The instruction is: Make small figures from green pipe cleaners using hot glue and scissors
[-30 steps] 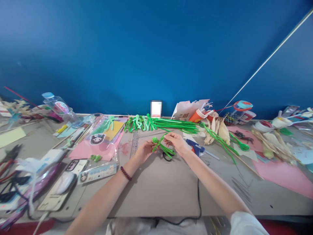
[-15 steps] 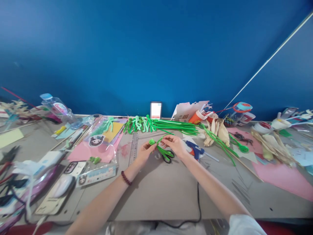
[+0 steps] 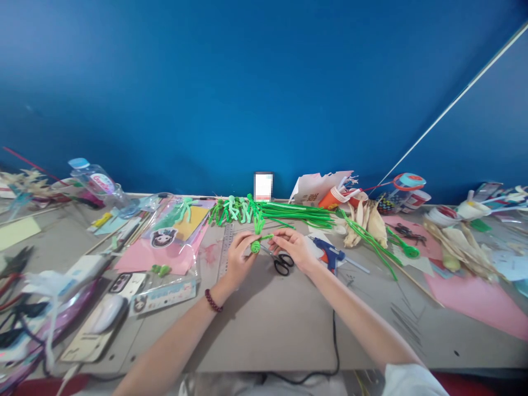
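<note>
My left hand (image 3: pixel 241 257) is closed on a green pipe-cleaner piece (image 3: pixel 255 247), gripping it beside a round coiled head that faces me. Its loose strands stand away from me, towards the back of the table. A short green end sticks out to the right, and my right hand (image 3: pixel 292 246) pinches its tip between thumb and fingers. Black-handled scissors (image 3: pixel 282 265) lie just below my right hand. A clear ruler (image 3: pixel 225 247) lies left of my left hand. Behind both hands rests a bundle of long green pipe cleaners (image 3: pixel 301 214), next to several twisted green pieces (image 3: pixel 235 209).
A blue glue gun (image 3: pixel 332 253) lies right of my right hand, its black cable (image 3: pixel 336 341) running to the front edge. Pink paper in a plastic bag (image 3: pixel 165 242) and a phone (image 3: pixel 94 330) are on the left. Dried husks (image 3: pixel 367 223) and orange cups (image 3: pixel 332 197) stand back right.
The green piece has been turned over: its strands, which pointed towards the scissors, now point away from me, and the coil faces me. The scissors are less covered.
</note>
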A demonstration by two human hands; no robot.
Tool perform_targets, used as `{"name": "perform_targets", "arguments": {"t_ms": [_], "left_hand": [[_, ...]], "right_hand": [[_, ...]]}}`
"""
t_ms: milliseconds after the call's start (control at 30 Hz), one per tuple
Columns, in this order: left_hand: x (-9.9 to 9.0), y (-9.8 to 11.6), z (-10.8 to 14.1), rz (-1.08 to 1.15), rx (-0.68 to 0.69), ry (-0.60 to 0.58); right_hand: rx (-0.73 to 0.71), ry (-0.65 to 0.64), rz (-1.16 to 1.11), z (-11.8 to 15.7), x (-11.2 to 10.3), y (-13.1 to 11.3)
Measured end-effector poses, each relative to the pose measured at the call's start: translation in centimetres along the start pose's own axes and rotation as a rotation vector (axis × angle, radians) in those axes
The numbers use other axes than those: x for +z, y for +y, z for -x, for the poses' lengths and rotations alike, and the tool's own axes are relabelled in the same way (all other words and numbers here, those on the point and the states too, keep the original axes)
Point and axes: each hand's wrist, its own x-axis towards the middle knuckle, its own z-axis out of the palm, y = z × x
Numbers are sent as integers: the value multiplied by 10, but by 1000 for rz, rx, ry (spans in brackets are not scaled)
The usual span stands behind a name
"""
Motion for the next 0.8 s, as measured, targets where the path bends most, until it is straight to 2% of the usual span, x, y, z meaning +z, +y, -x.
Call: {"name": "perform_targets", "arguments": {"t_ms": [67,167,367,500,600,700,800], "left_hand": [[-1,-1,0,20,-22,-31],[0,2,1,119,-133,-36],[6,7,-1,492,-398,76],[9,-3,-6,757,-640,-59],[12,-6,-8,736,-769,-99],[13,-3,-7,660,-774,-113],[11,1,-8,662,-765,-137]], "right_hand": [[17,-10,-24,0,-1,0],[13,2,-21,-2,-4,2],[-11,92,-43,-10,-13,6],[-39,98,-2,-14,-16,10],[-66,66,64,-15,-16,14],[-35,26,61,-14,-16,15],[33,-12,-35,-11,-17,12]]}}
